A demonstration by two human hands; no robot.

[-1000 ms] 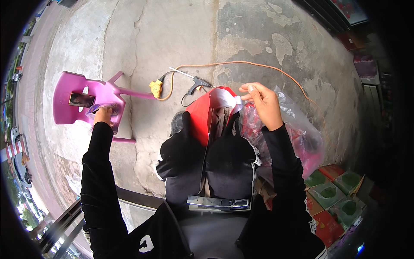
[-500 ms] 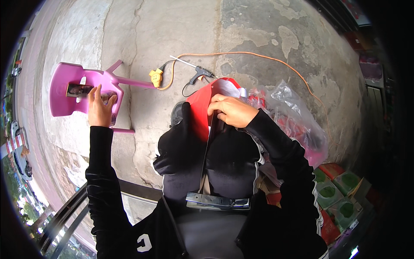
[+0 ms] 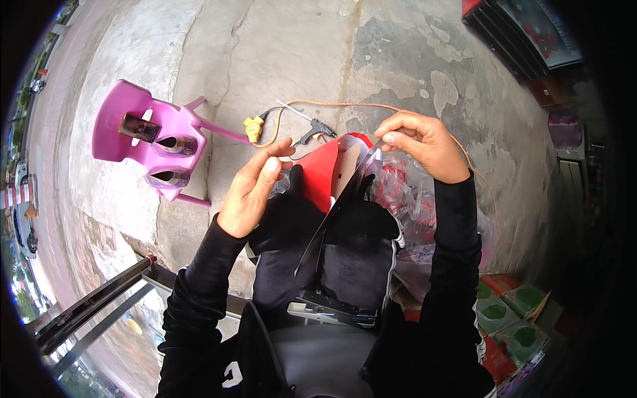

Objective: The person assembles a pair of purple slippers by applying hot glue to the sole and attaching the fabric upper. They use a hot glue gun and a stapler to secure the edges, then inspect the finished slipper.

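Head view: both forearms rise from six o'clock. Left hand (image 3: 252, 189) at ten o'clock of centre pinches a clear film edge (image 3: 286, 174) between thumb and forefinger. Right hand (image 3: 424, 142) at one o'clock pinches a thin clear strip (image 3: 371, 162). Between them the red card (image 3: 320, 172) stands over the lap, long axis running six to twelve.
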